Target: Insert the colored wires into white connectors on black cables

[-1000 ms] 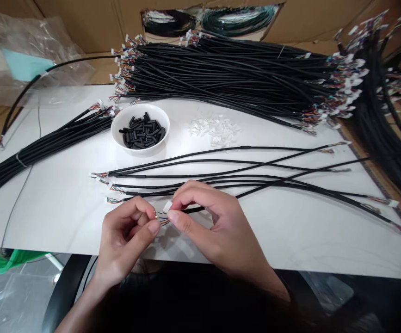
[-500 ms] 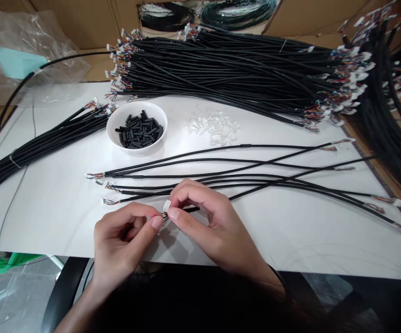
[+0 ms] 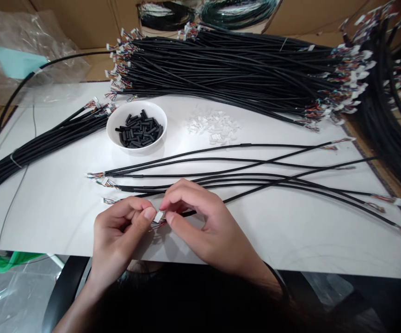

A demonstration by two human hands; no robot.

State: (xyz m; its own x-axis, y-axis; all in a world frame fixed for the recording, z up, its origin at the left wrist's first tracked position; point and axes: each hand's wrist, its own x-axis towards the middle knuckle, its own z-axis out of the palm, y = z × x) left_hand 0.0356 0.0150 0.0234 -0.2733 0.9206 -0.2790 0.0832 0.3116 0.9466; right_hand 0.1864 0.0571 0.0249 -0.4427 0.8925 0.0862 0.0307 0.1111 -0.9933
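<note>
In the head view, my left hand [image 3: 124, 231] pinches a small white connector [image 3: 159, 216] between thumb and forefinger. My right hand [image 3: 200, 217] curls close beside it, thumb and forefinger at the thin coloured wires [image 3: 162, 224] by the connector. These wires come from the end of a black cable [image 3: 188, 213], which passes under my right hand and on to the right. My right fingertips partly hide where wires and connector meet. Just beyond my hands lie several black cables [image 3: 200, 175] with white connectors and bare coloured wires at their ends.
A white bowl [image 3: 137, 149] holds short black tube pieces [image 3: 139, 129]. Beside it is a scatter of white connector housings [image 3: 216, 127]. A big stack of black cables [image 3: 228, 69] fills the back, and a tied bundle [image 3: 40, 141] lies left. The white table [image 3: 290, 240] ends just before me.
The white connector has moved slightly left and down, from my right fingertips to my left thumb and forefinger. Both hands have shifted a little left.
</note>
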